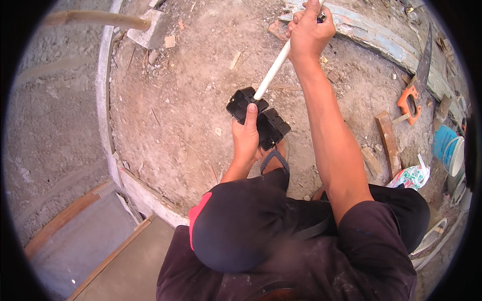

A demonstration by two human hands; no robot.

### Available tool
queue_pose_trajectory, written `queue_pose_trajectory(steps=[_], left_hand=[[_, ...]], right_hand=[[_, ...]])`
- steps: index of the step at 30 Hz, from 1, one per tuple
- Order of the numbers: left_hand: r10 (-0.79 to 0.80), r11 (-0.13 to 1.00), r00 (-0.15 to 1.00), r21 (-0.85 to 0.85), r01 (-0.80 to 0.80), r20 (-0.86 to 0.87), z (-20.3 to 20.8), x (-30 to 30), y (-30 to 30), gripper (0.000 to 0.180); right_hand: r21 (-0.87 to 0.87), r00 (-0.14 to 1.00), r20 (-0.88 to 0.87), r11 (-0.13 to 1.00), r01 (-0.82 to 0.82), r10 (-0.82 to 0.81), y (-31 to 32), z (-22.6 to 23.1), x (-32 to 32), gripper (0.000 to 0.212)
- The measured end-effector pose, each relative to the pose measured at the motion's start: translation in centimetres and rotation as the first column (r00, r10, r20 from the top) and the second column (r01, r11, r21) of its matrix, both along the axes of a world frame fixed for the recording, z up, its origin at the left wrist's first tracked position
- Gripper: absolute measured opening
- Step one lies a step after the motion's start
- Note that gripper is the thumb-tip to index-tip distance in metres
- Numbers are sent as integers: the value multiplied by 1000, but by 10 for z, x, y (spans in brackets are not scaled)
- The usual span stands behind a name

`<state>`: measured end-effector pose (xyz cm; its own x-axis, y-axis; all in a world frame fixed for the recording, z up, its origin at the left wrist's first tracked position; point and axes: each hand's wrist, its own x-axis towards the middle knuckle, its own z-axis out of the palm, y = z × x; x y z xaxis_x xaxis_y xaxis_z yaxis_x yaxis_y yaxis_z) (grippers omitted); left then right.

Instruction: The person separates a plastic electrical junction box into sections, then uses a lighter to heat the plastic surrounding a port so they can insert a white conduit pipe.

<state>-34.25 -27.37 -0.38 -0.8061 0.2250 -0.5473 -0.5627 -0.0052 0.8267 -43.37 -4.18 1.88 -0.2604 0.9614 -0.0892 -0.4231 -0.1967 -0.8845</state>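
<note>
My left hand point(244, 140) is closed around a pair of black plastic electrical boxes point(272, 129) set side by side, its thumb pressed on the front one's edge. A slim white plastic pipe point(274, 73) slants up and right from the far box, its lower end at or in that box; which one I cannot tell. Farther up, my right hand point(309, 41) grips the pipe near the top edge of view. A small black piece point(321, 18) shows beside those fingers, too small to name.
An orange-handled saw point(410, 104), wooden blocks point(388, 143), a plastic bag point(412, 176) and a blue bucket point(444, 143) lie to the right. Paint-worn planks point(371, 35) cross the far right. A wooden handle point(95, 19) meets a grey block at far left, beside a low concrete edge point(104, 85).
</note>
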Motion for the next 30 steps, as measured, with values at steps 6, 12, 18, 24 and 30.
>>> queue_pose_trajectory(steps=[6,12,18,24,30], left_hand=[[44,999,994,16,-43,-104,1,2,5,44],[17,997,932,-66,-44,-361,5,3,7,39],[-60,991,921,-130,10,-386,20,0,24,37],[-60,989,874,-144,-11,-483,9,-6,16,50],[-108,989,849,-144,38,-517,8,-11,13,53]], right_hand=[[-115,994,-47,989,96,-102,-6,-3,3,31],[-176,998,-3,982,68,-70,-2,-12,10,38],[-175,995,101,984,43,-25,-22,-9,10,32],[-372,999,53,928,22,-3,-36,-17,13,31],[-325,999,40,946,-20,34,-25,-21,6,31]])
